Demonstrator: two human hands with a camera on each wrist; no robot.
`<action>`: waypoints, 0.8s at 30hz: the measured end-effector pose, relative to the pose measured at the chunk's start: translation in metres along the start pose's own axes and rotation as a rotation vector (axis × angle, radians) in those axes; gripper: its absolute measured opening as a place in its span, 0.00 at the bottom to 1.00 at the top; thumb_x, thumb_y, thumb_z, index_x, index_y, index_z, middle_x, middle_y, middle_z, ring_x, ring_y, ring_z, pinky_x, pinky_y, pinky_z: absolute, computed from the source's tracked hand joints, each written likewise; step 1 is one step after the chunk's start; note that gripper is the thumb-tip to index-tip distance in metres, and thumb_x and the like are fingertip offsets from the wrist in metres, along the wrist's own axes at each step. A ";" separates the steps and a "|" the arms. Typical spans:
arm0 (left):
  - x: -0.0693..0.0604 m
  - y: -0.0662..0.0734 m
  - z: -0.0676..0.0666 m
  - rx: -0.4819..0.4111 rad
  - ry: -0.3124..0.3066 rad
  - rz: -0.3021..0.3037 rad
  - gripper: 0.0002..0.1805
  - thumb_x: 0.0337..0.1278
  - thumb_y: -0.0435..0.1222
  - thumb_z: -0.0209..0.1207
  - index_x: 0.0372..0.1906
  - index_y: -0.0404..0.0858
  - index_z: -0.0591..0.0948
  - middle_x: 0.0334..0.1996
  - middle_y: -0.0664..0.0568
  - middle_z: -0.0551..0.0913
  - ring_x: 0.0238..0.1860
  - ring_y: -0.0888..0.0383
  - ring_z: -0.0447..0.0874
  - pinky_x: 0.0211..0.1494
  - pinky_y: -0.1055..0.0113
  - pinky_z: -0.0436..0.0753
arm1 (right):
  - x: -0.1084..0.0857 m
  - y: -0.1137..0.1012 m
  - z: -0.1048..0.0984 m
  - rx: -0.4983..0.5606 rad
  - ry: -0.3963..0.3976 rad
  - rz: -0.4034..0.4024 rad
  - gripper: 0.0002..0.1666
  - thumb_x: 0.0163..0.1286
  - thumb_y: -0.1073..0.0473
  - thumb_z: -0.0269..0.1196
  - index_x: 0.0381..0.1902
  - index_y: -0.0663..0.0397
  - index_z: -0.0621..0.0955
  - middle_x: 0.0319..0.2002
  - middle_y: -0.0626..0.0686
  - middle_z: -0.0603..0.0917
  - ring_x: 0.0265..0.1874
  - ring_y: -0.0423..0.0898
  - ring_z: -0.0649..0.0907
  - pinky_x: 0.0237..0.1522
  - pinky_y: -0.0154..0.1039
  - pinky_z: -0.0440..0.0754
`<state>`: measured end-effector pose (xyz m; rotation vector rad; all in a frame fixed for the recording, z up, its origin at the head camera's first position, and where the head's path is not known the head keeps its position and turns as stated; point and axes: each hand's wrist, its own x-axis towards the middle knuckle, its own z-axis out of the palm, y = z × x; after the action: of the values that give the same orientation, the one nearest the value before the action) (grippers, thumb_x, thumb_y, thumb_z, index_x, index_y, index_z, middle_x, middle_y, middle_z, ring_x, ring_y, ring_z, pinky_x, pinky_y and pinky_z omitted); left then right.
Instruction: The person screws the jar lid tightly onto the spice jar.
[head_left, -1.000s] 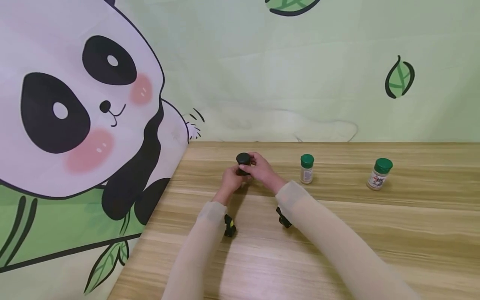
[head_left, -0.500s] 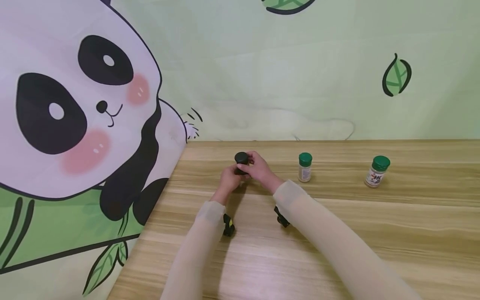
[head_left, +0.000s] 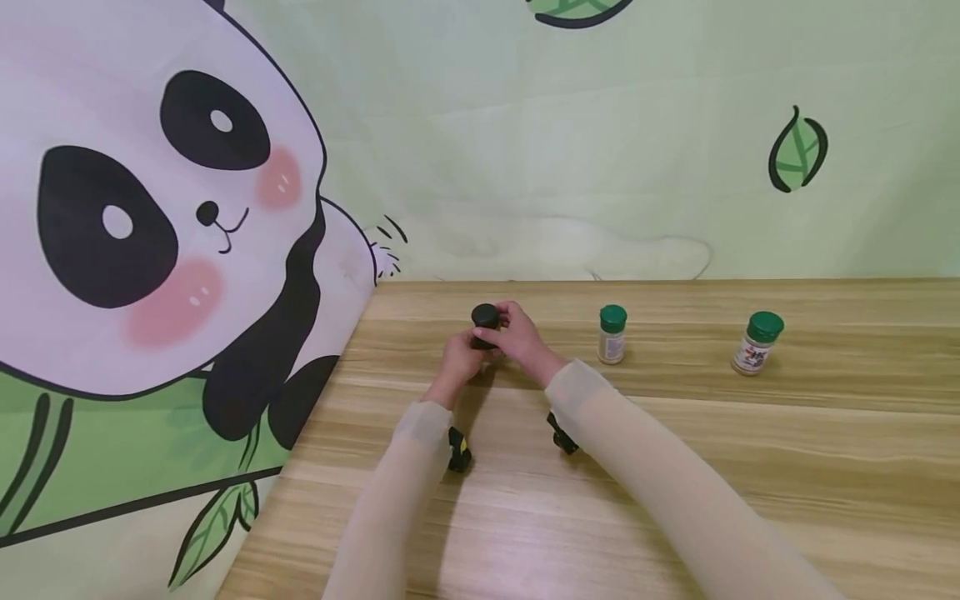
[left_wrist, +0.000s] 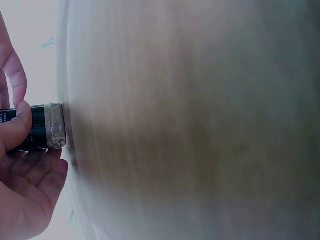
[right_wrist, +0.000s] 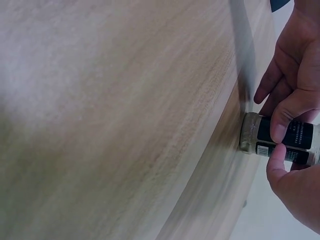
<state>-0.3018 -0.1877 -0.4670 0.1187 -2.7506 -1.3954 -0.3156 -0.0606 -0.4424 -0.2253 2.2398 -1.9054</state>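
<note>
Both hands hold one glass seasoning bottle with a black cap (head_left: 486,316) and a dark printed label, near the table's far left. My left hand (head_left: 461,358) grips its lower part from the left, its thumb across the label in the left wrist view. From the right, my right hand (head_left: 521,340) holds it with the thumb on the near side. The bottle (left_wrist: 39,126) looks upright in the left wrist view, its clear base close to the table; whether it touches is unclear. In the right wrist view the bottle (right_wrist: 295,131) shows a barcode beside both thumbs.
Two green-capped seasoning bottles stand to the right, one nearer (head_left: 612,335) and one farther off (head_left: 758,343). A wooden table (head_left: 675,500) meets a panda-printed backdrop (head_left: 525,167) behind and at left. Black devices sit at the left wrist (head_left: 459,451) and right wrist (head_left: 562,434).
The hands and the black-capped bottle keep nearly the same place and hold. Only the head view shifts slightly.
</note>
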 end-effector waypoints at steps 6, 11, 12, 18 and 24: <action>0.000 0.000 0.001 -0.034 -0.016 -0.042 0.16 0.57 0.30 0.70 0.49 0.26 0.85 0.27 0.43 0.84 0.20 0.63 0.71 0.26 0.75 0.71 | 0.002 0.000 -0.006 -0.034 -0.066 -0.001 0.36 0.69 0.63 0.68 0.69 0.67 0.66 0.71 0.68 0.72 0.74 0.61 0.70 0.77 0.54 0.66; 0.000 -0.001 0.001 -0.034 -0.032 -0.037 0.16 0.59 0.30 0.69 0.51 0.26 0.84 0.38 0.36 0.88 0.24 0.62 0.73 0.29 0.75 0.71 | 0.008 -0.005 -0.018 -0.077 -0.217 -0.002 0.40 0.72 0.64 0.65 0.76 0.66 0.61 0.74 0.69 0.69 0.75 0.62 0.68 0.76 0.55 0.68; 0.000 -0.001 0.001 -0.029 -0.034 -0.034 0.17 0.59 0.30 0.69 0.51 0.26 0.84 0.40 0.34 0.88 0.24 0.62 0.74 0.29 0.75 0.71 | 0.008 -0.007 -0.021 -0.077 -0.250 0.005 0.40 0.73 0.64 0.64 0.77 0.65 0.60 0.75 0.69 0.68 0.76 0.62 0.68 0.75 0.56 0.69; 0.000 -0.001 -0.001 -0.016 -0.043 -0.032 0.18 0.59 0.30 0.69 0.53 0.27 0.84 0.48 0.33 0.88 0.30 0.59 0.78 0.33 0.75 0.73 | 0.016 -0.012 -0.032 -0.043 -0.395 0.085 0.41 0.76 0.67 0.59 0.81 0.60 0.56 0.78 0.67 0.62 0.77 0.63 0.66 0.73 0.59 0.71; 0.000 0.000 0.000 0.005 -0.046 -0.032 0.19 0.59 0.30 0.69 0.54 0.27 0.84 0.53 0.34 0.87 0.42 0.50 0.82 0.45 0.67 0.80 | 0.021 -0.014 -0.037 -0.023 -0.421 0.132 0.41 0.77 0.68 0.58 0.81 0.55 0.56 0.79 0.65 0.63 0.76 0.61 0.68 0.71 0.56 0.73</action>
<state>-0.3018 -0.1881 -0.4668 0.1335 -2.8019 -1.4162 -0.3452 -0.0328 -0.4244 -0.4266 1.9444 -1.5890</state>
